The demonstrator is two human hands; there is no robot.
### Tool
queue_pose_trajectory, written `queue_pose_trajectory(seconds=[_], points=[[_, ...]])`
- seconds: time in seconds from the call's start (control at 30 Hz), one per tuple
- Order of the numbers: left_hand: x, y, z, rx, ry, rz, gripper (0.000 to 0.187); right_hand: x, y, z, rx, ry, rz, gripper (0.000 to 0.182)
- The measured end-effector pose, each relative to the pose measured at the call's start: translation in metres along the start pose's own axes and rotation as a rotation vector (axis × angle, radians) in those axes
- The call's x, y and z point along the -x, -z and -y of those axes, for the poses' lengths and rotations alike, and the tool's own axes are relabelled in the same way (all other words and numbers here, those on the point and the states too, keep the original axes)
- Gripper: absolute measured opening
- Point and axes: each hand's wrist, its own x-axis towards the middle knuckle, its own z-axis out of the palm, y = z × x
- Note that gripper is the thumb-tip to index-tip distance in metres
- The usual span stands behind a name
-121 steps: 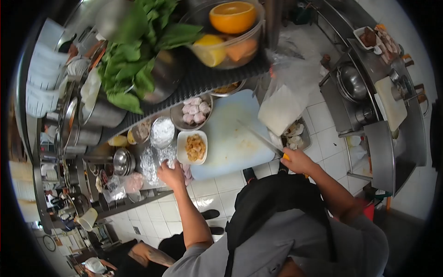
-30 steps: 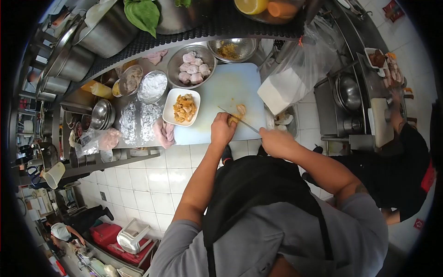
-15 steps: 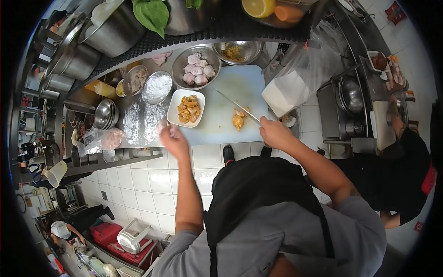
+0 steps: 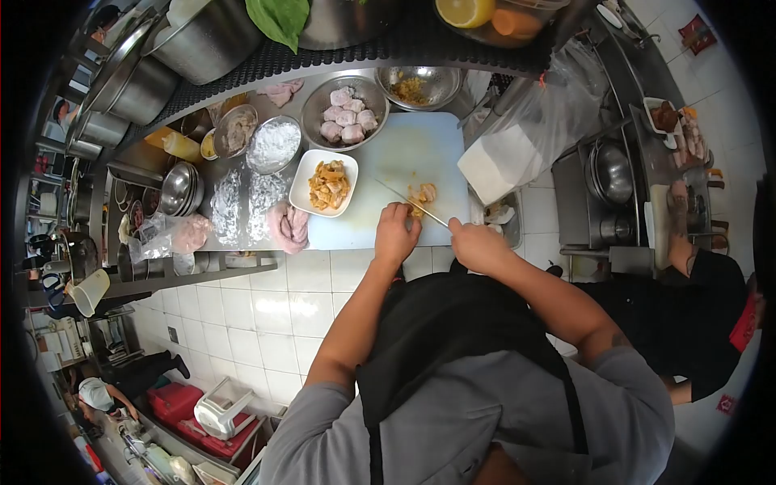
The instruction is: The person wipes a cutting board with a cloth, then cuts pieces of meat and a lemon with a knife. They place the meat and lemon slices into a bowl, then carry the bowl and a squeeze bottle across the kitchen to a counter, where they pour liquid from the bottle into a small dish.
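My right hand (image 4: 478, 244) is closed round the handle of a long knife (image 4: 414, 204), its blade slanting up and left over the white cutting board (image 4: 388, 162). Beneath and beside the blade lies yellowish cooked meat (image 4: 422, 194), probably chicken. My left hand (image 4: 397, 234) rests at the near side of this meat, fingers bent and pressed down on it, close to the blade. A square white bowl (image 4: 353, 187) of cut yellowish pieces stands on the board's left side. Left of it, a crumpled pinkish cloth (image 4: 288, 227) lies at the counter's front edge.
Behind the bowl stand a metal bowl (image 4: 376, 93) of floured balls and a colander (image 4: 449, 90). A bowl of white powder (image 4: 275, 144) is further left. A plastic bag (image 4: 558, 113) hangs at the right. Another person (image 4: 687, 311) works at the right counter.
My left hand has moved right, from the pinkish cloth to the meat on the board, and now presses there. The right hand still holds the knife, its blade now over the meat.
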Motion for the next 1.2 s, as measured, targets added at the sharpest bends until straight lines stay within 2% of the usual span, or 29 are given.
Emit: queue_pose_trajectory(seconds=[0.27,0.37,0.57,0.67,0.8,0.87,0.97,1.2], points=[[-0.001,-0.012,0.003,-0.018,0.021,0.043,0.023,0.025,0.019,-0.008,0.056,-0.021,0.131,0.023],[0.0,-0.013,0.003,-0.033,0.042,0.061,0.022,-0.001,0.0,-0.005,-0.004,-0.015,0.068,0.023],[0.0,-0.013,0.002,-0.021,0.035,0.092,0.023,0.033,0.026,-0.014,0.082,-0.038,0.139,0.021],[-0.002,-0.011,0.002,0.002,0.053,0.121,0.023,-0.018,-0.037,-0.026,-0.054,0.015,-0.033,0.019],[0.008,-0.012,0.002,-0.03,0.024,0.064,0.024,-0.047,-0.045,-0.017,-0.099,0.042,-0.044,0.018],[0.007,-0.014,0.003,-0.005,-0.019,-0.009,0.024,-0.048,-0.031,-0.022,-0.056,0.078,-0.062,0.017],[0.014,-0.009,0.003,0.033,0.11,0.079,0.021,-0.025,-0.003,-0.006,-0.059,-0.003,-0.042,0.017],[0.007,-0.012,0.002,-0.019,0.099,0.058,0.015,0.007,0.008,0.011,0.016,-0.037,0.047,0.018]])
